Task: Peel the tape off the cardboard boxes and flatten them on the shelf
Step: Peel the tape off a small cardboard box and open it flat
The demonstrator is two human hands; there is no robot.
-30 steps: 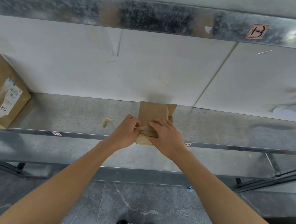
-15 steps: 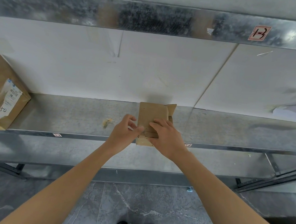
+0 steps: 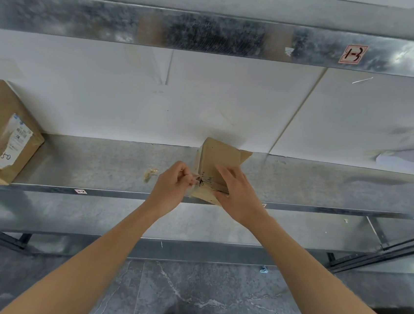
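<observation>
Pinching a tape strip [image 3: 194,178] at the small box [image 3: 220,158] — left fingers [image 3: 182,171] curled tight, right fingers [image 3: 227,173] clasping that box.

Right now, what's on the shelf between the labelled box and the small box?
Head view: one crumpled yellowish scrap, near the left hand; otherwise bare shelf.

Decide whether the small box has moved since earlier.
Yes. The small box has turned clockwise; its top corner now stands above the shelf's back edge.
</observation>
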